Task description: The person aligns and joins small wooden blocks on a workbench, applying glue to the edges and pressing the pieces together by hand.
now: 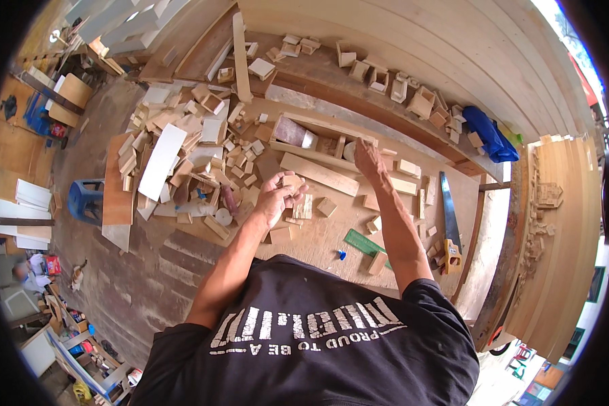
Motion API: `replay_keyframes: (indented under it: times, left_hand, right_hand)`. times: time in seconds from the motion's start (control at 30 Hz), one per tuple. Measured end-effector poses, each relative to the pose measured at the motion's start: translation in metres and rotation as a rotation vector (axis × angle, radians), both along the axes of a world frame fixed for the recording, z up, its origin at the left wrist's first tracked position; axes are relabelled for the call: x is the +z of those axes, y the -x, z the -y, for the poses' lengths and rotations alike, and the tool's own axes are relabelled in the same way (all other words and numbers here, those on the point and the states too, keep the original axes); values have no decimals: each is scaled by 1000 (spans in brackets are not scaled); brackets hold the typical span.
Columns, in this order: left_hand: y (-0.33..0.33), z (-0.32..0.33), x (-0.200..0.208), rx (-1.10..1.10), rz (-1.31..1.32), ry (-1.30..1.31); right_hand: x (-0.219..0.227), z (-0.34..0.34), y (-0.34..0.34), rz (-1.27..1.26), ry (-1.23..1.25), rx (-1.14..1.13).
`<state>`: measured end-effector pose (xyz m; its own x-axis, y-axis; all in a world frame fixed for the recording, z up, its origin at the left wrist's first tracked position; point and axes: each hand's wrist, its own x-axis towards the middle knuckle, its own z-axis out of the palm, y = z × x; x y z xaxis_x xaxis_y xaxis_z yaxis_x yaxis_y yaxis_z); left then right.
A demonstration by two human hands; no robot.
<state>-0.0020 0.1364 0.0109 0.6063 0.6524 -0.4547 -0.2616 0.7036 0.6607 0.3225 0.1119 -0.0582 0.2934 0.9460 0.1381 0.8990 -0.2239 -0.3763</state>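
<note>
My left hand [275,200] is closed around a small wooden block [292,181], holding it above the workbench with the thumb and fingers. My right hand [370,161] reaches over the right end of a long wooden tray [331,128] with compartments; its fingers are too small and foreshortened to make out. Just left of that hand, a pale rounded thing [349,151] sits in the tray. A flat tool with a dark reddish face and a pale edge [294,132] lies in the tray's left compartment. In front of the tray lies a wooden plank [319,174].
A large heap of wood offcuts [176,155] covers the bench's left side. A handsaw [449,223] lies at the right, and a green ruler [367,246] near my body. Small wooden boxes [379,81] line the raised back ledge. A blue stool [86,200] stands at left.
</note>
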Motion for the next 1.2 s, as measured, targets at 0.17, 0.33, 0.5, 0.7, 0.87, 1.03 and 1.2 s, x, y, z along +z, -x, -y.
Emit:
replay_keyframes:
  times: [0.17,0.33,0.5,0.7,0.87,1.03,1.2]
  left_hand:
    - [6,-1,-1,3,-72,-22]
    - [6,1,4,-18,-69,-26]
    - [7,1,-5,-25,-70,-26]
    - [2,-3,3,5,-55,-30]
    - [0,-5,11,19,-83,-49]
    - [-7,-8,25,10,-207,-141]
    - [-13,-7,26,8,-220,-250]
  right_hand:
    - [46,-1,-7,-302,-11,64]
    - [53,10,-28,-218,32,27]
    - [45,5,-14,-72,321,-39]
    - [33,-8,-1,20,403,-170]
    - [62,2,11,79,294,-167]
    - [110,32,15,-116,164,-243]
    - [118,79,67,-883,-184,-146]
